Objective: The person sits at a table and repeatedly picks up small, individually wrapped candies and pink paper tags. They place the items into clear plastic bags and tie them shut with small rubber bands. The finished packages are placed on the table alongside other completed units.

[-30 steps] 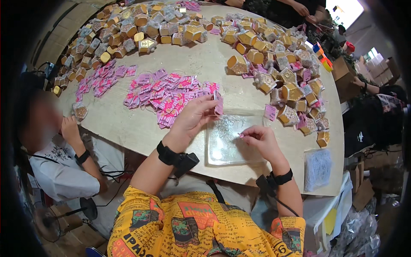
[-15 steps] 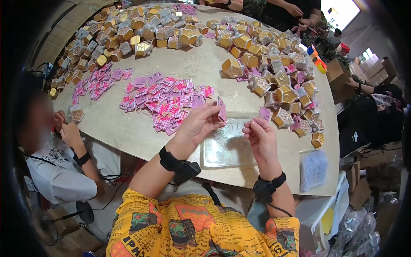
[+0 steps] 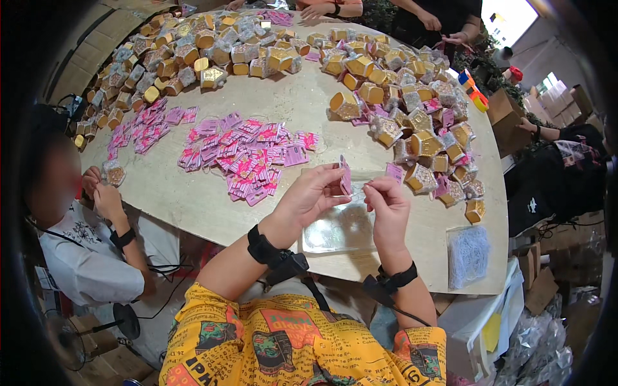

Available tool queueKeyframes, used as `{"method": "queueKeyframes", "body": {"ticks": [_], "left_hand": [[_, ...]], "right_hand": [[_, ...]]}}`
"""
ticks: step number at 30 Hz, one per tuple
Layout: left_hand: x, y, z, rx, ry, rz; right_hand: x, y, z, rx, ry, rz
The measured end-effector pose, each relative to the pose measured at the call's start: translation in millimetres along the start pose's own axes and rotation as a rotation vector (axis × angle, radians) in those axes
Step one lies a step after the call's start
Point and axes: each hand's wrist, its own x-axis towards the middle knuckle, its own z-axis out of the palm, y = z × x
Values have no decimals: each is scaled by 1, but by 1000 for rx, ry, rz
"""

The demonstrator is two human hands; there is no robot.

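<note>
My left hand (image 3: 308, 198) pinches a pink hang tag (image 3: 346, 177) between thumb and fingers, with the tag standing on edge. Close to its right, my right hand (image 3: 390, 207) is closed in a pinch. Whatever those fingertips hold is too fine to make out. Beneath both hands lies a shallow clear plastic tray (image 3: 331, 239) on the table. Another pink tag (image 3: 395, 172) rests just beyond my right hand. A loose heap of pink tags (image 3: 248, 154) spreads to the left of my hands.
Gold house-shaped ornaments (image 3: 421, 145), many in clear wrap, pile up along the right and far sides of the table (image 3: 283, 100). A bundle of thin whitish strings (image 3: 468, 257) lies at the right edge. A co-worker's hands (image 3: 106, 193) hold an ornament at left; others stand beyond.
My hands have come closer together. The left has shifted right with the pink tag, and the right has turned inward, its fingertips near the tag.
</note>
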Motion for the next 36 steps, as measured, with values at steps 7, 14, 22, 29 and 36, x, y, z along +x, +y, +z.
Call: {"method": "queueKeyframes", "body": {"ticks": [7,14,22,29,36], "left_hand": [[7,-8,5,86,122,-24],[7,-9,7,93,177,-31],[3,-3,23,206,95,-18],[-15,4,31,1212,135,604],[-18,7,33,1441,154,695]], "right_hand": [[-4,10,7,247,50,202],[-1,11,0,-125,128,-158],[-7,4,14,328,133,267],[-3,10,14,360,185,263],[-5,-2,13,346,275,179]]}}
